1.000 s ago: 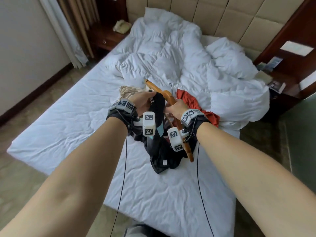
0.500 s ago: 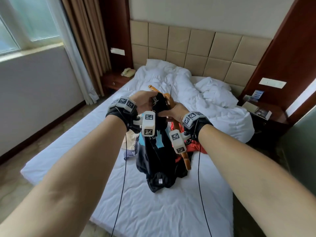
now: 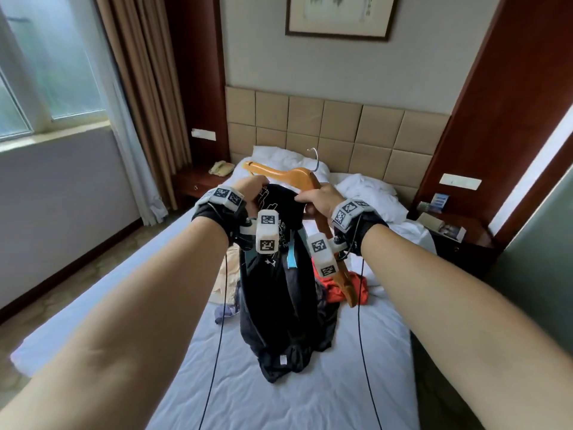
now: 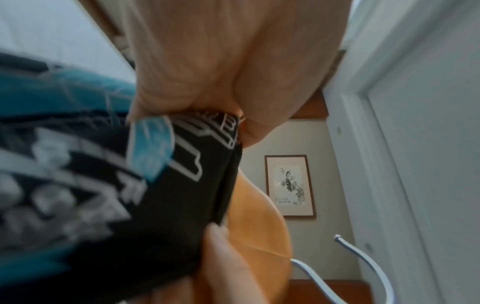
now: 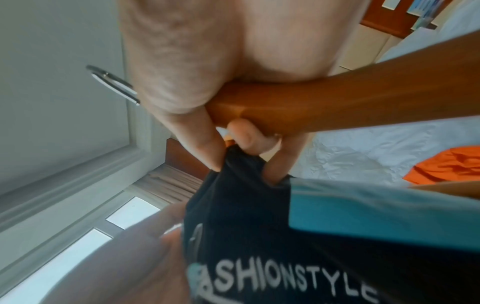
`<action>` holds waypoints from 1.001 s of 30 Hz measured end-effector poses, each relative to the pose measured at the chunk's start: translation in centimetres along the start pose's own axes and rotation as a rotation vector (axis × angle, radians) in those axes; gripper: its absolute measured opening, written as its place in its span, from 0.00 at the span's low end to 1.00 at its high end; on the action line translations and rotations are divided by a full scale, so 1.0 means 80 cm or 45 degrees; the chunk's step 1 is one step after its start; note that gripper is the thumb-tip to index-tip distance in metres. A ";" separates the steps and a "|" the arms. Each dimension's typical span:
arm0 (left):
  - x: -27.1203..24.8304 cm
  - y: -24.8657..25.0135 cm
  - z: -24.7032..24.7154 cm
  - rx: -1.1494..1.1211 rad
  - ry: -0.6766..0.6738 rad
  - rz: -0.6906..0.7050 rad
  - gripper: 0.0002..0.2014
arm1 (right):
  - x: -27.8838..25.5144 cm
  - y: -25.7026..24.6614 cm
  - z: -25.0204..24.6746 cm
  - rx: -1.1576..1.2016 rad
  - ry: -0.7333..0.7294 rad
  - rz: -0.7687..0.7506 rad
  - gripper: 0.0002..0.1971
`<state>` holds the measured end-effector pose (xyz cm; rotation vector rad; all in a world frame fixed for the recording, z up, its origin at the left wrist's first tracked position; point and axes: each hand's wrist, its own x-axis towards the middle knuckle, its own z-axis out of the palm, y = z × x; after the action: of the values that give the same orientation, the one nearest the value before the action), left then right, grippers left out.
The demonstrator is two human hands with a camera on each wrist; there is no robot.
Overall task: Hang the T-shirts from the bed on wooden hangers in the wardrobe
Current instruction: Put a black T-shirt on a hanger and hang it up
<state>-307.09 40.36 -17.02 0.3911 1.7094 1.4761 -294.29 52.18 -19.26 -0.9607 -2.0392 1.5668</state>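
Observation:
A black T-shirt (image 3: 279,293) with white lettering and blue patches hangs from both hands above the bed (image 3: 310,395), its hem touching the sheet. My left hand (image 3: 252,192) grips the shirt's top edge (image 4: 207,144). My right hand (image 3: 316,200) holds the wooden hanger (image 3: 297,176) in its palm and pinches the black T-shirt (image 5: 241,164) with its fingertips. One arm of the wooden hanger (image 5: 337,102) slants down past my right wrist. Its metal hook (image 3: 314,158) points up. An orange T-shirt (image 3: 338,293) and a beige garment (image 3: 226,280) lie on the sheet behind.
A crumpled white duvet and pillows (image 3: 366,193) fill the bed's head end below a padded headboard (image 3: 341,131). Dark wooden nightstands (image 3: 459,240) flank the bed, the left one with a telephone (image 3: 221,167). Curtains (image 3: 145,88) and a window are at left. Cables hang from both wrists.
Both hands have lifted the black T-shirt and hanger higher, so the shirt now hangs longer above the sheet. My view has tilted up towards the headboard and wall.

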 end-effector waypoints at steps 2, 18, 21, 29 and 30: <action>0.006 0.008 -0.004 -0.031 -0.082 -0.044 0.11 | -0.003 -0.012 0.004 -0.001 -0.061 -0.027 0.05; 0.054 0.063 -0.078 0.081 -0.014 0.358 0.09 | 0.050 -0.041 0.047 -0.090 0.069 -0.058 0.22; 0.055 0.080 -0.090 0.046 -0.065 0.385 0.12 | 0.055 -0.040 0.065 -0.185 0.078 -0.060 0.26; 0.064 0.101 -0.121 -0.041 -0.130 0.443 0.16 | 0.069 -0.033 0.109 -0.279 -0.009 -0.114 0.19; 0.066 0.101 -0.125 -0.058 -0.123 0.446 0.16 | 0.071 -0.035 0.114 -0.277 0.001 -0.115 0.17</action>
<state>-319.96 39.51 -11.80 0.7554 1.5831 1.7101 -305.06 49.68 -19.87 -0.9293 -2.2540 1.3194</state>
